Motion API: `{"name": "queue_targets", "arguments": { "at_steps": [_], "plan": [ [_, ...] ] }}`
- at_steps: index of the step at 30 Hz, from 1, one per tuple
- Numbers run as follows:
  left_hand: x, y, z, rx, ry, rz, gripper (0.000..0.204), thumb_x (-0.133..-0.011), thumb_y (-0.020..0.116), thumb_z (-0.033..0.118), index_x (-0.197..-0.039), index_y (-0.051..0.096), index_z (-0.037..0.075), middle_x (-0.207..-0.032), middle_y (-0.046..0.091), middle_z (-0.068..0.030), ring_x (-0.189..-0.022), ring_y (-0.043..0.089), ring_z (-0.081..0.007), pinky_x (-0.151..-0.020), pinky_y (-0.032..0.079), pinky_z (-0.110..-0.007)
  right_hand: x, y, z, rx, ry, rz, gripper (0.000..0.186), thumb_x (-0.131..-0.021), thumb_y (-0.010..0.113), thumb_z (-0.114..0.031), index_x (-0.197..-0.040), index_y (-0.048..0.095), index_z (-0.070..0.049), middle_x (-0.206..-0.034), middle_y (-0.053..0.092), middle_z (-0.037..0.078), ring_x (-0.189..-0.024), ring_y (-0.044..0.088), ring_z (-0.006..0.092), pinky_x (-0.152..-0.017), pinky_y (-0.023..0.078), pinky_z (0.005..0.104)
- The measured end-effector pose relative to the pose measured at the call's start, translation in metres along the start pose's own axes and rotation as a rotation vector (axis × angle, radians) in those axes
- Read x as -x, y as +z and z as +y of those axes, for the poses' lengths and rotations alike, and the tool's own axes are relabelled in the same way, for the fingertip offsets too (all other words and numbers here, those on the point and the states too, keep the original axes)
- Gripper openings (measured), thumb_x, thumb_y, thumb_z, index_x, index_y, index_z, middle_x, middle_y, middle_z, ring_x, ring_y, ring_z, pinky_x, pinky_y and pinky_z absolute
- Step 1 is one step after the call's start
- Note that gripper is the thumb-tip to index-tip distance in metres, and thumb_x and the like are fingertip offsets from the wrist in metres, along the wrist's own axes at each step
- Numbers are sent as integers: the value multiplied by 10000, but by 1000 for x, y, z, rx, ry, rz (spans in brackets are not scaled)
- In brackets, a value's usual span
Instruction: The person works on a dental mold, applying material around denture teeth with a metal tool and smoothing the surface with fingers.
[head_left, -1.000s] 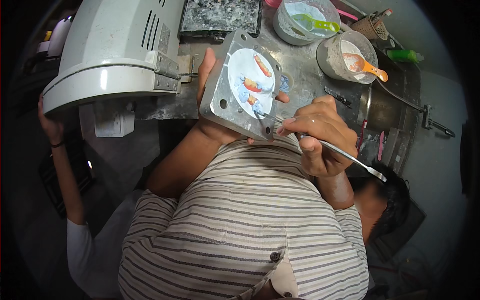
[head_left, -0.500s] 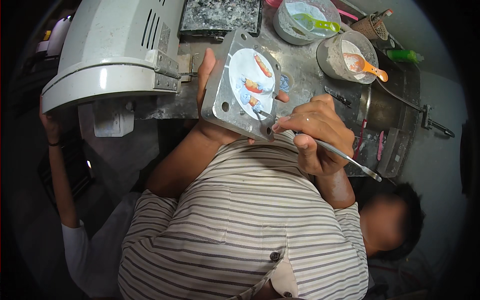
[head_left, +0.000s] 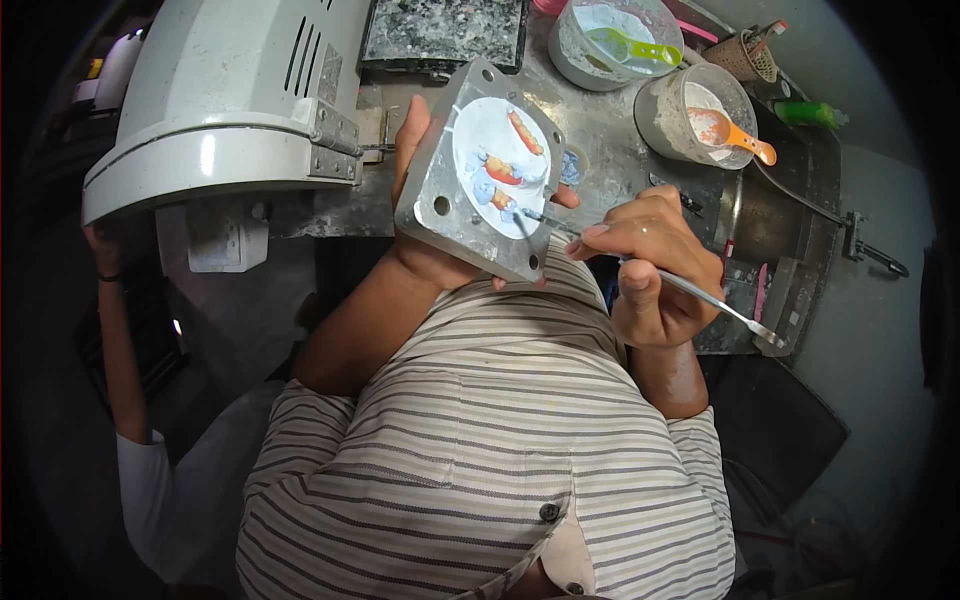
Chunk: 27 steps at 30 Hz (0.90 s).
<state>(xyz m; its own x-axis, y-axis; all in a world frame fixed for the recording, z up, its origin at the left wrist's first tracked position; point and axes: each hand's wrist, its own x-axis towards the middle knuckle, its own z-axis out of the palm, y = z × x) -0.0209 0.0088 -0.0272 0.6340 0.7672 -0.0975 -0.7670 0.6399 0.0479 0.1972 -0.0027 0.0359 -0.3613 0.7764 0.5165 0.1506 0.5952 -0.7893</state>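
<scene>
My left hand grips a square metal flask with bolt holes, tilted upward. Its round cavity holds white plaster with red, yellowish-topped pieces set in it and blue material around the lower ones. In my right hand is a slender double-ended metal tool; its tip is at the blue material on the lowest piece, and its broader end points down to the right.
A hinged white machine, dark tray, bowl with green scoop, bowl with orange scoop, pen basket and green bottle occupy the metal bench. A co-worker's arm reaches the machine at left.
My right hand and tool have moved slightly right while the flask stays nearly still. The co-worker's head at lower right has left view; the co-worker's arm at left has shifted slightly.
</scene>
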Motion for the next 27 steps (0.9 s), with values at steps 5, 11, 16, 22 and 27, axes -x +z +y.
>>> {"name": "queue_targets", "arguments": {
  "at_steps": [5,11,16,22,27],
  "plan": [
    [1,4,-3,285,-111,-138,989,-882,287,864,-1419,484,57,-1345,466,-440,-1169,550,-611,-719,567,-727,3,2,2,-33,-3,46,259,-960,669,-226,-977,752,18,-800,739,74,-725,657,205,-735,442,329],
    [-3,6,-28,-28,447,96,1000,-887,296,860,-1471,407,55,-1361,516,-321,-1124,595,-533,-806,589,-585,14,12,-7,184,-65,5,258,-930,711,-191,-1117,736,-15,-909,705,78,-809,639,226,-766,448,345],
    [0,5,-25,-225,580,-3,1010,-889,271,864,-1444,428,35,-1321,585,-236,-1117,607,-499,-863,571,-576,14,15,-15,243,-79,-43,345,-877,759,-249,-1140,736,-27,-898,677,41,-812,588,199,-763,426,337],
    [5,7,-27,-118,550,-12,1044,-873,282,884,-1470,399,36,-1347,564,-239,-1141,591,-521,-872,570,-584,15,20,-15,316,-122,-66,356,-855,773,-244,-1140,743,-33,-910,671,23,-825,577,190,-757,415,335],
    [9,-5,-23,-121,500,-5,1086,-844,289,911,-1494,366,44,-1366,493,-374,-1216,554,-523,-933,551,-621,16,22,-15,438,-196,-101,335,-886,738,-294,-1103,760,-39,-915,675,18,-830,571,178,-729,414,320]
  ]
}}
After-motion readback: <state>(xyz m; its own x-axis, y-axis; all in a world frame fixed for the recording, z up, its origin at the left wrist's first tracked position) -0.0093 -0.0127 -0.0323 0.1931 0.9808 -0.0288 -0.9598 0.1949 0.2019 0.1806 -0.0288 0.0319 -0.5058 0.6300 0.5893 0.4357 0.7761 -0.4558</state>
